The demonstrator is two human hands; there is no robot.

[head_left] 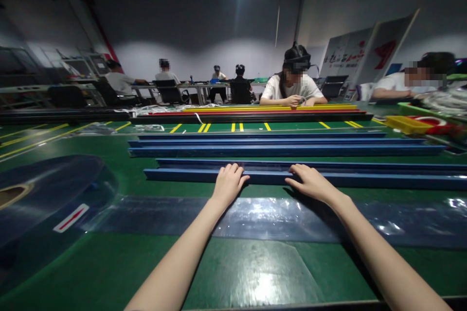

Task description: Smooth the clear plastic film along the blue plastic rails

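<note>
My left hand (229, 183) lies over the nearest long blue plastic profile (266, 177), with the fingers bent over its top and the thumb on the near side. Further right, my right hand (310, 183) grips the same profile, thumb and fingers on either side of it. The fingertips of both hands are partly hidden behind the edge. Between my forearms and the profile, a clear plastic film strip (160, 216) runs across the table. It comes off a large roll (54, 184) at the left, which bears a label with a red arrow (71, 218).
More blue profiles (277, 149) lie parallel behind on the green table (248, 267). Beyond them are black, red and yellow strips (270, 108). A yellow tray (407, 125) stands at right. A co-worker (292, 82) sits across the table; another person (397, 82) is at right.
</note>
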